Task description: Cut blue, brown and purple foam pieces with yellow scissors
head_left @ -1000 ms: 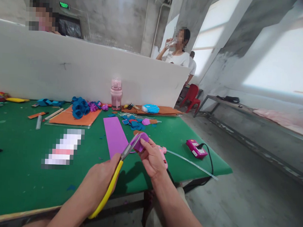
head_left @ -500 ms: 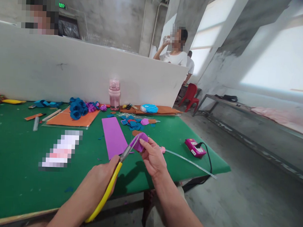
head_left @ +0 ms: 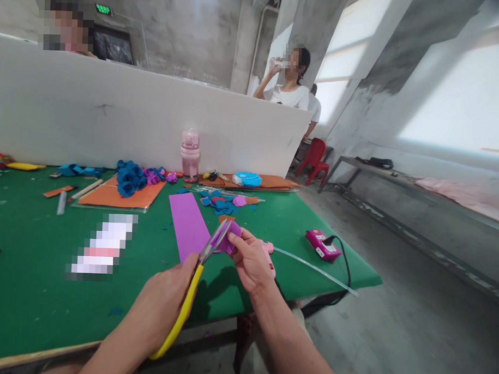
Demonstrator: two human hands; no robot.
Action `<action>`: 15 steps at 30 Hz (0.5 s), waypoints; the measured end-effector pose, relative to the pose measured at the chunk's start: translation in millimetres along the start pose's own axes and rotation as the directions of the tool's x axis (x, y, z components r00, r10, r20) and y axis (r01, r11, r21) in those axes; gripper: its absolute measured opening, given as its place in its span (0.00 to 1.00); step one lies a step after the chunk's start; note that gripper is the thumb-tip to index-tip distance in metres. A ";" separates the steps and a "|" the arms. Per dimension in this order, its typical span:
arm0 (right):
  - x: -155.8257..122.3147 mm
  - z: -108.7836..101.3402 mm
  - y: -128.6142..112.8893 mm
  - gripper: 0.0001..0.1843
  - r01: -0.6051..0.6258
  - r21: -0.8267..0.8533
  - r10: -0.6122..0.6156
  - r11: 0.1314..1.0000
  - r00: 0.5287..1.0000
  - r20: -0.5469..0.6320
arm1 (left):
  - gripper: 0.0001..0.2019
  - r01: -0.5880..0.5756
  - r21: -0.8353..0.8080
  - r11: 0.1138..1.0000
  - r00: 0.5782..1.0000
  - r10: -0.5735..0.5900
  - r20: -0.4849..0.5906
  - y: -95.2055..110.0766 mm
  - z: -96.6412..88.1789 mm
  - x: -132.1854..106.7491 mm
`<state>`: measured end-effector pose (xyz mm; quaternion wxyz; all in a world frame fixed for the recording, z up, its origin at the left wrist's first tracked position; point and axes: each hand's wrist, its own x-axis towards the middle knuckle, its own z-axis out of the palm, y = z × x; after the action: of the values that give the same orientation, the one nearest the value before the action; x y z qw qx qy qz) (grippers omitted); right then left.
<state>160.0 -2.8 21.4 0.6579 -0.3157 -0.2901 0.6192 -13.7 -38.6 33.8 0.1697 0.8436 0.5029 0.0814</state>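
My left hand [head_left: 168, 300] is closed round the yellow handles of a pair of scissors [head_left: 190, 293]. Its metal blades reach up and right onto a small purple felt piece [head_left: 230, 236]. My right hand [head_left: 251, 259] pinches that piece between thumb and fingers, above the near right part of the green table [head_left: 33, 288]. A long purple felt strip [head_left: 188, 224] lies flat on the table just left of the blades. A pink glue gun [head_left: 268, 252] lies partly hidden behind my right hand.
A pink device [head_left: 323, 244] with a black cable sits near the table's right edge. Blue and purple felt scraps [head_left: 223, 202], an orange sheet [head_left: 119, 193] with blue felt rolls and a pink bottle [head_left: 190, 155] stand further back. A white partition [head_left: 113, 117] has people behind it.
The scissor blades have closed further onto the purple piece, and my right hand has turned it slightly. Both hands stay in nearly the same place.
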 end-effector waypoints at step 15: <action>-0.4 0.7 -0.7 0.11 -0.008 -0.028 0.009 1.000 0.999 0.048 | 0.09 0.047 0.033 0.998 0.999 -0.047 0.007 2.0 3.6 1.8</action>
<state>159.8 -3.2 22.4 0.6436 -0.3109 -0.3130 0.6254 -10.1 -38.6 31.1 0.1595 0.8345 0.5233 0.0657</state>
